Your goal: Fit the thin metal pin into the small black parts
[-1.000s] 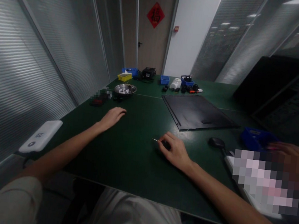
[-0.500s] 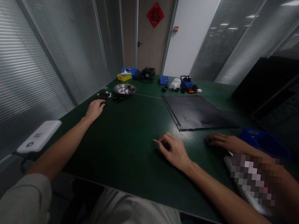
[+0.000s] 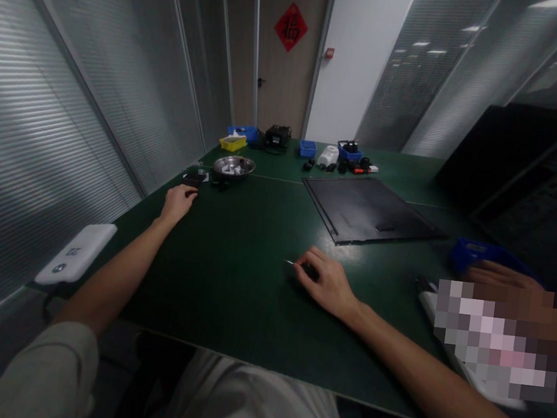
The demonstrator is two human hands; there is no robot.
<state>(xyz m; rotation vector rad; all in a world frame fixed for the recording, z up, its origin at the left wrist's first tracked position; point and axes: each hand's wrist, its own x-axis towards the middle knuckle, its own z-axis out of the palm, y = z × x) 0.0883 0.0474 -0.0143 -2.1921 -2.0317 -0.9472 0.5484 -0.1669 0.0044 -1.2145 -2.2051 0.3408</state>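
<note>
My left hand (image 3: 177,203) rests on the green table at the left, fingertips curled together. What they pinch, if anything, is too small to make out. Just beyond them lies a flat black piece (image 3: 193,179) on something white, with a steel bowl (image 3: 234,166) of small parts to its right. My right hand (image 3: 323,279) lies at the middle of the table, closed around a thin metal-tipped tool (image 3: 290,262). Its bright tip points left, and most of its handle is hidden in my fingers.
A black mat (image 3: 369,209) lies beyond my right hand. To the right, a co-worker's hand (image 3: 507,275) is by a blue bin (image 3: 469,254). A white power bank (image 3: 77,253) sits at the left edge. Bins, including a yellow one (image 3: 233,142), line the back.
The co-worker's hand has lifted off the table and moved right, toward the blue bin, uncovering a dark item. Both of my hands stay nearly still.
</note>
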